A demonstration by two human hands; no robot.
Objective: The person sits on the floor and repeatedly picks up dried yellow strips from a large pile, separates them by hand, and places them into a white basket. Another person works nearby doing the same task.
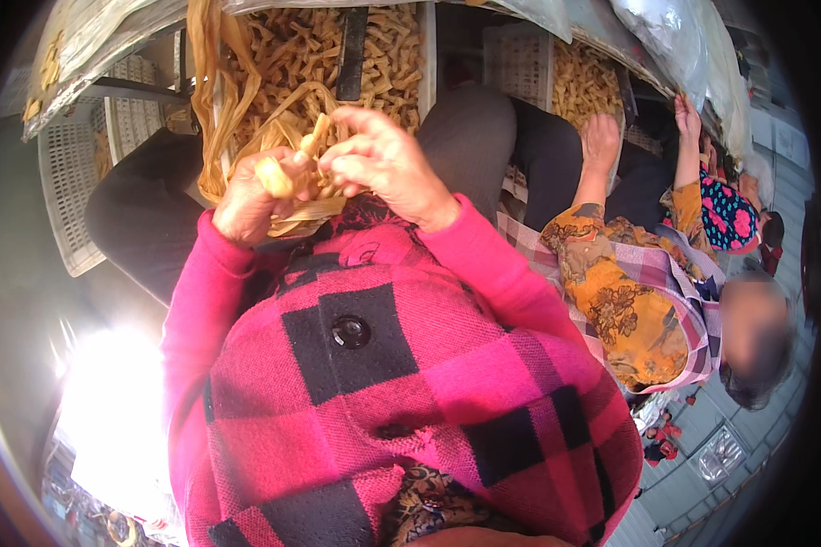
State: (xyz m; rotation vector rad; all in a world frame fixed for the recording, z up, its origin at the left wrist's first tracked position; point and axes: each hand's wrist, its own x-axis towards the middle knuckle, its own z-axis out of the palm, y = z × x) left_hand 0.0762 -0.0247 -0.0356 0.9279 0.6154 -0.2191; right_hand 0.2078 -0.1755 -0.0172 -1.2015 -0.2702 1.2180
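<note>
My left hand [263, 191] is closed around a knotted yellowish strip [274, 176], whose one end points up between my hands. Close to its right, my right hand [390, 167] has its fingers curled and partly spread; whether they touch the strip I cannot tell. Long, pale-brown flat strips [212, 89] hang from the table edge and lie over my lap beneath my hands. Beyond them, a light-coloured crate [427, 68] holds many small knotted pieces [280, 48], with a dark flat bar [351, 58] lying across it.
Plastic sheeting [109, 48] covers the table edge above the crate. White perforated baskets [75, 184] stand at the left. At the right sits a co-worker in a patterned orange top [622, 308], beside another crate of knotted pieces [581, 78]. Another person sits farther right.
</note>
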